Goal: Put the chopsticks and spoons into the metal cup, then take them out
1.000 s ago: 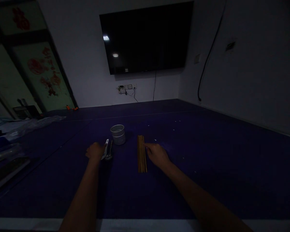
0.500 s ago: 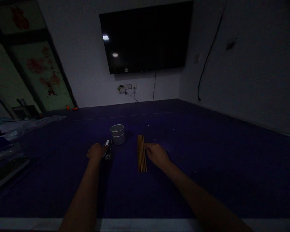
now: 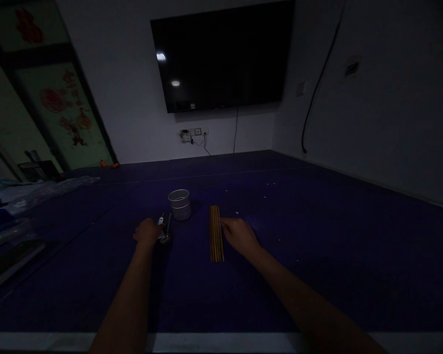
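My left hand [image 3: 147, 232] is closed on a spoon with a pale handle [image 3: 160, 221], its fingers at the right side of the hand. A second, darker metal spoon [image 3: 169, 227] lies against it, the bowls close together on the purple surface. Just beyond them stands an upright silver metal cup [image 3: 180, 206] with a dotted lower band. Several wooden chopsticks [image 3: 215, 241] lie side by side in a row, pointing away from me. My right hand [image 3: 240, 235] is closed, thumb and forefinger together at the right edge of that row; the other fingers are curled under.
The purple surface [image 3: 266, 285] has a pale front edge [image 3: 221, 341] and small white scraps. To the left lie clear plastic wrapping [image 3: 55, 189] and a flat tray-like thing [image 3: 15, 260]. A television [image 3: 225, 56] hangs on the wall above sockets with cables.
My left hand has tilted and shifted the pale-handled spoon slightly left and toward me. The right hand, chopsticks and cup hold their places.
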Tool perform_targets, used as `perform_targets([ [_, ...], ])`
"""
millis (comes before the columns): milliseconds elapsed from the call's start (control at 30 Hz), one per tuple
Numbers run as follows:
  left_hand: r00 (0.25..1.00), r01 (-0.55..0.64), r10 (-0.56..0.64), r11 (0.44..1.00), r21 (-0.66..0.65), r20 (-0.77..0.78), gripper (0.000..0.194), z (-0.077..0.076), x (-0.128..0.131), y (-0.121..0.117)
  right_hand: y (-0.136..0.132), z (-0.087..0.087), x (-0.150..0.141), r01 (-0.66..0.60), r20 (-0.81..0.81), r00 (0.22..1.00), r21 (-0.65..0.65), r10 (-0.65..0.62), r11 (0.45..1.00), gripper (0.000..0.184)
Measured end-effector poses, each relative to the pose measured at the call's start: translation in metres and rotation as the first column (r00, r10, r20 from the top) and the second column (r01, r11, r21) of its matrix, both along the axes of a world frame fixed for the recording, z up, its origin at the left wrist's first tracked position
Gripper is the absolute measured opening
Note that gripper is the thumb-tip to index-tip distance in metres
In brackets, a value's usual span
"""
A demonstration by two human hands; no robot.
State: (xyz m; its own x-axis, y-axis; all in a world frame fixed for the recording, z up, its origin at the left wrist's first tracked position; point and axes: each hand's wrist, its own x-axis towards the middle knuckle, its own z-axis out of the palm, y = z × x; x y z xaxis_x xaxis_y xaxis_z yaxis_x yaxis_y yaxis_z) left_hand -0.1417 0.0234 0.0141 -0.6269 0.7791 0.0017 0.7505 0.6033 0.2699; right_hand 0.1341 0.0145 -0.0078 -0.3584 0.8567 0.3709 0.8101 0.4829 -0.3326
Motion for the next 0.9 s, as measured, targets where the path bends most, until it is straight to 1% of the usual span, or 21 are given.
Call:
perform_targets([
  [167, 1.0, -0.008, 0.009, 1.0, 0.016, -0.015, 0.044, -0.0038, -0.0032, 0.0038, 0.0001, 0.0008, 0.0001, 0.015, 0.007, 1.0, -0.001, -0.015, 1.0, 0.034],
  [400, 1.0, 0.029, -0.029, 1.0, 0.008, 0.004, 0.037, -0.0076, -0.0054, 0.007, -0.0006, 0.0019, 0.0002, -0.015, -0.009, 1.0, -0.01, 0.015, 1.0, 0.031],
  [567, 0.999, 0.041, -0.041, 0.999, 0.017, -0.007, 0.031, -0.0082, -0.0047, 0.0075, -0.0015, 0.0032, -0.0005, -0.007, 0.001, 1.0, -0.009, 0.007, 1.0, 0.032],
  [733, 0.999, 0.043, -0.042, 0.999, 0.022, -0.021, 0.029, -0.0076, -0.0054, 0.0086, 0.0009, 0.0007, -0.0002, 0.003, -0.012, 1.0, -0.009, -0.003, 1.0, 0.031],
  [900, 0.998, 0.053, -0.052, 0.998, 0.029, -0.018, 0.031, -0.0069, -0.0028, 0.0078, 0.0004, 0.0004, -0.0005, -0.004, -0.012, 1.0, -0.001, 0.004, 1.0, 0.031],
])
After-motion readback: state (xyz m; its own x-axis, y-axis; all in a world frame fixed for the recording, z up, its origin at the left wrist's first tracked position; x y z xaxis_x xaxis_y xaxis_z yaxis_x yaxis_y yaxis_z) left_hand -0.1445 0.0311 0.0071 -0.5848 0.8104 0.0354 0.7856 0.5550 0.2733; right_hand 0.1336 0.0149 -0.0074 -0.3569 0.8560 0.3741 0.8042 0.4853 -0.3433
